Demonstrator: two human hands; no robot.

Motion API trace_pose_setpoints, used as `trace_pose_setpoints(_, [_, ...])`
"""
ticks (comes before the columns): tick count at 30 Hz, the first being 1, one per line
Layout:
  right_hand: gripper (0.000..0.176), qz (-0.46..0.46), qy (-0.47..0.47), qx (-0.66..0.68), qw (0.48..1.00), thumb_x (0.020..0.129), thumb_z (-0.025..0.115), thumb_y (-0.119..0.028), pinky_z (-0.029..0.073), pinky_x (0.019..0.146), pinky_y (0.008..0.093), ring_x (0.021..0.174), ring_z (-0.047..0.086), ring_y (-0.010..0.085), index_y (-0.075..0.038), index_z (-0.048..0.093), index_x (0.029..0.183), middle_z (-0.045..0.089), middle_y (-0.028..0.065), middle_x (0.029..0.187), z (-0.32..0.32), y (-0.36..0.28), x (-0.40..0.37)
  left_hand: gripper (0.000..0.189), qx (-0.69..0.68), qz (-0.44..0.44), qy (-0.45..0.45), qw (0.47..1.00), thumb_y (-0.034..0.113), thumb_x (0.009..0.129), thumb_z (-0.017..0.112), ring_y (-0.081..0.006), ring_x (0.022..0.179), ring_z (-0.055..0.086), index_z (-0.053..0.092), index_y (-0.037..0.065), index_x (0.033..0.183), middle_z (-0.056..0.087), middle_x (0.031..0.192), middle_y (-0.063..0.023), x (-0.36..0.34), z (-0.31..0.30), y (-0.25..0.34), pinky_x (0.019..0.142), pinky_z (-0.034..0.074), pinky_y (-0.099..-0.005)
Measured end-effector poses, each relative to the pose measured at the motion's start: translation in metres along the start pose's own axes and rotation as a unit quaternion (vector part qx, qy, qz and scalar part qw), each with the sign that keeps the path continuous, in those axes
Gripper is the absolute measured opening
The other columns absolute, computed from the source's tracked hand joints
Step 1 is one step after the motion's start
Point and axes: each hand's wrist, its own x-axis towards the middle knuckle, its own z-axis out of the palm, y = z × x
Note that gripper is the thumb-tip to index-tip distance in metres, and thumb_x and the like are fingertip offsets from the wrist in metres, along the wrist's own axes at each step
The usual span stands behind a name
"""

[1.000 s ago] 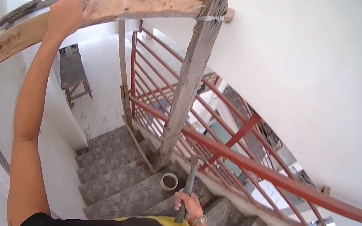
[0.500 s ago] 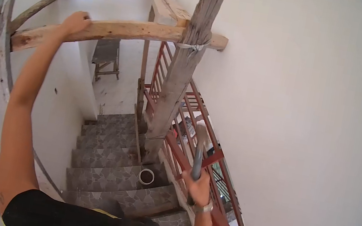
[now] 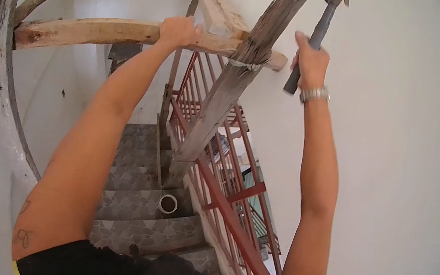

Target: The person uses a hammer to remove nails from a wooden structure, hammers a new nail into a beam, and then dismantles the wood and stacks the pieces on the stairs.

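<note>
My right hand [image 3: 312, 62] is raised beside the upright post and closed around the dark grip of a claw hammer [image 3: 323, 27], whose head points up. My left hand [image 3: 179, 32] grips the top of a horizontal wooden beam [image 3: 97, 30], close to where it meets other timber. The beam crosses behind a weathered wooden post [image 3: 221, 96] and is tied there with a light-coloured binding [image 3: 245, 65]. A shorter plank [image 3: 214, 8] runs back from the beam near the post. The fingertips of my left hand are partly hidden behind the beam.
Tiled stairs [image 3: 129, 204] descend below me, with a small round container [image 3: 167, 204] on one step. A red metal railing [image 3: 237, 223] lines the right side. A split wooden upright [image 3: 3, 49] stands at the left, and a dark-topped stool [image 3: 124, 52] is below.
My right hand has lifted the hammer from down by the railing to beside the post's upper part. My left hand has moved right along the beam, nearer the post.
</note>
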Motion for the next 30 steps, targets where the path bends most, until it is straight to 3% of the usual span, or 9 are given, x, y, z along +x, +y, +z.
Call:
trace_pose_setpoints(3, [0.035,0.025,0.027,0.011,0.999,0.087,0.075,-0.026,0.041,0.041,0.0298,0.043,0.048,0.0123,0.005,0.069,0.103,0.051,0.0021,0.054,0.019,0.031,0.043,0.057,-0.002,-0.007,-0.018,1.0,0.052,0.095,0.043,-0.0401,0.097,0.07,0.075,0.006,0.103,0.073,0.1,-0.0231,-0.001,-0.005,-0.001,0.087,0.053,-0.0514])
trace_pose_setpoints(6, [0.036,0.021,0.008,-0.059,0.998,0.084,0.073,-0.021,0.045,0.041,0.0316,0.045,0.054,0.0142,0.008,0.069,0.105,0.058,0.0048,0.059,0.016,0.09,0.064,0.055,0.002,-0.011,-0.023,1.0,0.05,0.093,0.044,-0.0398,0.098,0.069,0.076,0.005,0.101,0.073,0.1,-0.0227,-0.002,-0.011,0.004,0.088,0.053,-0.0505])
trace_pose_setpoints(12, [0.03,0.078,-0.055,-0.029,0.995,0.083,0.073,-0.024,0.049,0.043,0.0341,0.046,0.058,0.0172,0.003,0.073,0.097,0.064,0.0092,0.063,0.001,0.181,0.089,0.051,0.051,-0.042,-0.029,0.997,0.045,0.093,0.042,-0.0391,0.098,0.069,0.076,0.009,0.104,0.072,0.104,-0.0218,0.002,-0.007,0.014,0.089,0.053,-0.0491])
trace_pose_setpoints(15, [0.03,0.107,-0.075,-0.118,0.984,0.083,0.074,-0.027,0.052,0.044,0.0352,0.046,0.06,0.0185,0.001,0.072,0.091,0.065,0.0099,0.064,0.002,0.201,0.109,0.05,0.059,-0.046,-0.034,0.997,0.044,0.093,0.041,-0.0388,0.098,0.069,0.076,0.01,0.106,0.072,0.105,-0.021,0.003,-0.008,0.02,0.09,0.053,-0.049])
trace_pose_setpoints(22, [0.04,0.07,-0.097,-0.245,0.962,0.082,0.078,-0.039,0.056,0.051,0.0386,0.054,0.067,0.026,-0.001,0.071,0.093,0.069,0.0127,0.069,0.008,0.212,0.115,0.05,0.062,-0.07,-0.074,0.993,0.042,0.094,0.042,-0.038,0.107,0.066,0.072,0.01,0.117,0.07,0.113,-0.0218,0.007,-0.011,0.022,0.094,0.05,-0.0484])
trace_pose_setpoints(24, [0.042,0.074,-0.09,-0.254,0.96,0.082,0.079,-0.04,0.056,0.053,0.0391,0.056,0.069,0.0277,-0.001,0.071,0.095,0.071,0.0142,0.072,0.009,0.213,0.117,0.052,-0.029,-0.084,-0.046,0.995,0.042,0.094,0.045,-0.0361,0.114,0.063,0.067,0.007,0.124,0.066,0.123,-0.0222,0.031,0.008,0.0,0.097,0.048,-0.047])
trace_pose_setpoints(27, [0.043,0.012,-0.055,-0.307,0.95,0.082,0.078,-0.041,0.059,0.066,0.0424,0.073,0.073,0.0316,-0.002,0.071,0.099,0.073,0.0172,0.084,0.014,0.233,0.127,0.059,-0.198,-0.091,0.041,0.975,0.046,0.093,0.05,-0.0334,0.121,0.059,0.062,0.002,0.13,0.06,0.135,-0.0208,0.091,0.032,-0.006,0.101,0.046,-0.0454])
trace_pose_setpoints(28, [0.045,0.037,-0.073,-0.301,0.95,0.081,0.079,-0.041,0.057,0.083,0.0458,0.092,0.072,0.0363,-0.002,0.071,0.103,0.074,0.0201,0.097,0.012,0.226,0.124,0.061,-0.257,-0.094,0.069,0.959,0.047,0.093,0.052,-0.0325,0.123,0.058,0.061,0.0,0.131,0.058,0.139,-0.02,0.097,0.041,0.003,0.102,0.045,-0.0449])
trace_pose_setpoints(30, [0.045,0.112,-0.095,-0.263,0.954,0.081,0.078,-0.041,0.054,0.089,0.0465,0.1,0.07,0.0382,-0.002,0.071,0.103,0.073,0.021,0.102,0.009,0.197,0.111,0.064,-0.393,-0.22,-0.014,0.893,0.049,0.091,0.057,-0.0318,0.123,0.058,0.062,0.0,0.131,0.057,0.14,-0.02,0.095,0.027,0.044,0.101,0.044,-0.0447])
